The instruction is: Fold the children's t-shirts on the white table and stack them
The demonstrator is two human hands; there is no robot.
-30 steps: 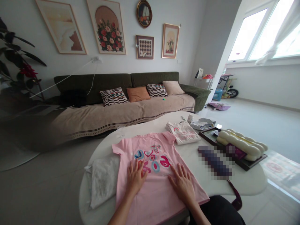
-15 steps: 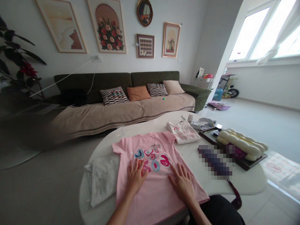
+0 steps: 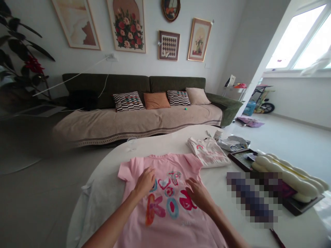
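Observation:
A pink T-shirt (image 3: 165, 220) with coloured letters on its chest lies flat, front up, on a white round table (image 3: 160, 143). My left hand (image 3: 144, 182) rests palm down on the shirt's upper chest near the left sleeve, fingers curled slightly and together. My right hand (image 3: 198, 193) lies on the print at the right of the chest, fingers stretched toward the collar. Neither hand grips anything. A folded white T-shirt (image 3: 208, 155) lies beyond the pink one, to the right.
A white cloth (image 3: 97, 203) lies left of the pink shirt. At the right stands a dark tray (image 3: 297, 205) with a cream puffy object (image 3: 289, 175) and crumpled plastic (image 3: 234, 143). A long sofa (image 3: 137, 110) with cushions runs behind the table.
Both hands have slid up the shirt from its middle to the chest. The view has moved closer and lower over the table.

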